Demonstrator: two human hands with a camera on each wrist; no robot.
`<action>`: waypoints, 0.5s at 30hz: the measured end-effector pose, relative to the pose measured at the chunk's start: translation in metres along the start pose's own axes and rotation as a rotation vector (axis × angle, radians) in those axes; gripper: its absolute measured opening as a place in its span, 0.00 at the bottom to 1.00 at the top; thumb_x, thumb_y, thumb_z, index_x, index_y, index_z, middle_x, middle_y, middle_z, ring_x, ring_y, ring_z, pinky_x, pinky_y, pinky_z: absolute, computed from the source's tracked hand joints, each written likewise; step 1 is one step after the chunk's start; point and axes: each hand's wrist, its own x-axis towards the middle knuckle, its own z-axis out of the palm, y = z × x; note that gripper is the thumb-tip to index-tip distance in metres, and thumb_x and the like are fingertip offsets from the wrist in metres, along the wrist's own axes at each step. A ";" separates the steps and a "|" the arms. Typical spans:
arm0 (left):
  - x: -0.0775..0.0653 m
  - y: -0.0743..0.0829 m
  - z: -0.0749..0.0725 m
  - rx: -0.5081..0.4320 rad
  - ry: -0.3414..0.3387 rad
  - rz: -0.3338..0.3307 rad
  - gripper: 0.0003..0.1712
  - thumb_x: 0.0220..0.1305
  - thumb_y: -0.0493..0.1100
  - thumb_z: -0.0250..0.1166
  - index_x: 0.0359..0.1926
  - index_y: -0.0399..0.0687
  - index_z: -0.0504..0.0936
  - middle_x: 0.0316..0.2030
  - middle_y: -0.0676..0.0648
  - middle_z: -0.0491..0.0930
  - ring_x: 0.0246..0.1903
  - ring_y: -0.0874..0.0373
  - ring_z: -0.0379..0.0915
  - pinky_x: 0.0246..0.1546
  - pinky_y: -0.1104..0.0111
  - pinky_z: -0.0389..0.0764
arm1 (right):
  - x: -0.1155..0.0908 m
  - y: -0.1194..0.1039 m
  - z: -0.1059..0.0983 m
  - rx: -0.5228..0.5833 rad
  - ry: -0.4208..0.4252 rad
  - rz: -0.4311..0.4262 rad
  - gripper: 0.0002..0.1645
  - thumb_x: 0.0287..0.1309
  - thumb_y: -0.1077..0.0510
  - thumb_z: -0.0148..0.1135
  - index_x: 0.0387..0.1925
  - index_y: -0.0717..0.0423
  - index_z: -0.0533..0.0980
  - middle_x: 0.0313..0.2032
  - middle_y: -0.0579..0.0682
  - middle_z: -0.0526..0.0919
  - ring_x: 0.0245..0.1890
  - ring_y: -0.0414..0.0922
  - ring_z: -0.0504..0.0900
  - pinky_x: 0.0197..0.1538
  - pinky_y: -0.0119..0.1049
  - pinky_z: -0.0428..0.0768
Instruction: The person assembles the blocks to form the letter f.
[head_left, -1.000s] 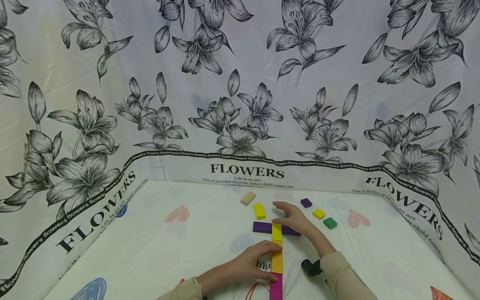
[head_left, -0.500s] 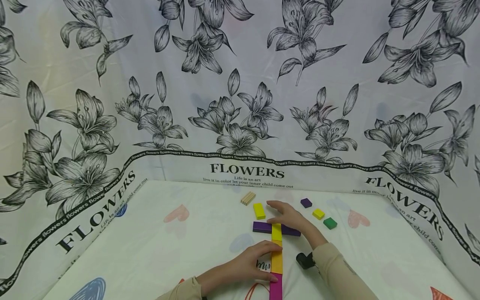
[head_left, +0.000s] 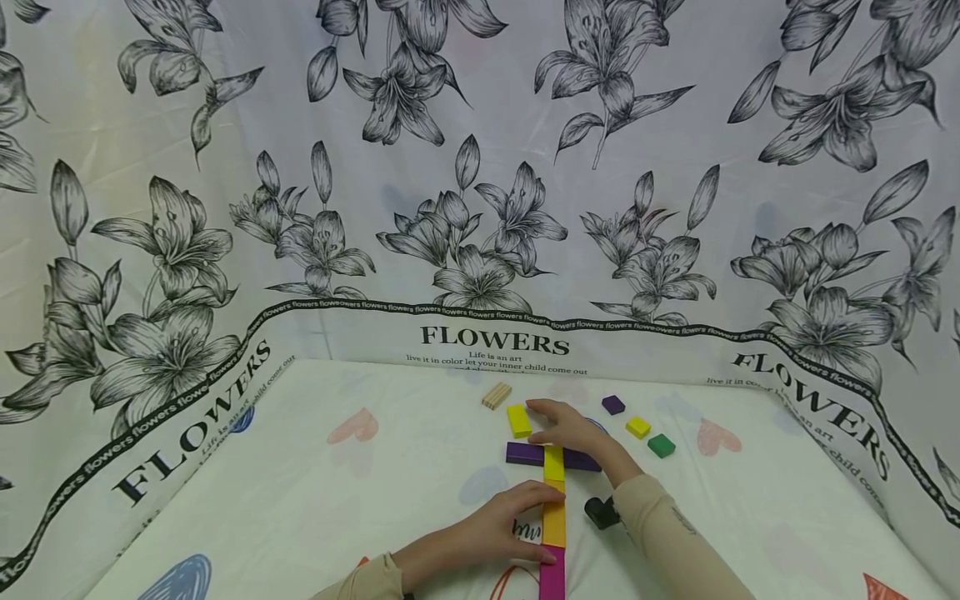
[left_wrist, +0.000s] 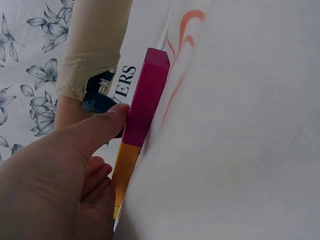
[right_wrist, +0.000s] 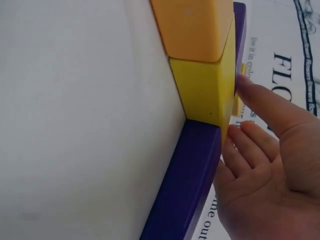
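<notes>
A row of wooden blocks runs away from me in the head view: a magenta block (head_left: 552, 573), an orange block (head_left: 554, 527) and a yellow block (head_left: 553, 463). At its far end a dark purple bar (head_left: 523, 453) lies crosswise. My left hand (head_left: 491, 523) rests beside the row. Its thumb touches the magenta block (left_wrist: 146, 95), while its other fingers reach the orange block (left_wrist: 125, 167). Beyond the bar is my right hand (head_left: 573, 433), with its thumb against or just by the bar's far side. Its fingers extend towards a loose yellow block (head_left: 518, 422) and hold nothing.
A striped bare-wood block (head_left: 496, 396) lies at the back. Right of my right hand are small purple (head_left: 613, 404), yellow (head_left: 638, 427) and green (head_left: 662, 446) blocks. A patterned white cloth (head_left: 390, 500) covers the surface; a flower-printed curtain (head_left: 480, 250) stands behind.
My right hand has slid left along the far side of the purple bar, nearer the loose yellow block. My left hand and the block row have stayed in place.
</notes>
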 end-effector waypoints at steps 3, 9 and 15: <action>0.000 0.001 0.000 0.001 0.002 -0.006 0.36 0.61 0.55 0.68 0.69 0.65 0.66 0.68 0.61 0.66 0.68 0.66 0.61 0.71 0.65 0.65 | 0.000 -0.002 0.000 -0.005 -0.004 0.007 0.41 0.56 0.53 0.70 0.69 0.50 0.66 0.70 0.51 0.68 0.72 0.54 0.63 0.73 0.54 0.63; 0.000 0.001 0.001 -0.010 0.002 -0.014 0.36 0.60 0.55 0.68 0.68 0.64 0.66 0.67 0.61 0.66 0.68 0.66 0.61 0.71 0.65 0.65 | 0.003 -0.003 0.001 -0.008 -0.008 0.016 0.41 0.56 0.55 0.70 0.70 0.50 0.65 0.70 0.51 0.68 0.73 0.54 0.62 0.74 0.55 0.60; 0.000 0.002 0.000 -0.013 0.002 -0.020 0.36 0.60 0.55 0.68 0.68 0.63 0.67 0.68 0.61 0.66 0.68 0.65 0.61 0.71 0.65 0.65 | 0.007 -0.002 0.003 -0.040 0.005 -0.002 0.42 0.55 0.55 0.71 0.70 0.50 0.65 0.70 0.51 0.67 0.73 0.54 0.60 0.75 0.55 0.57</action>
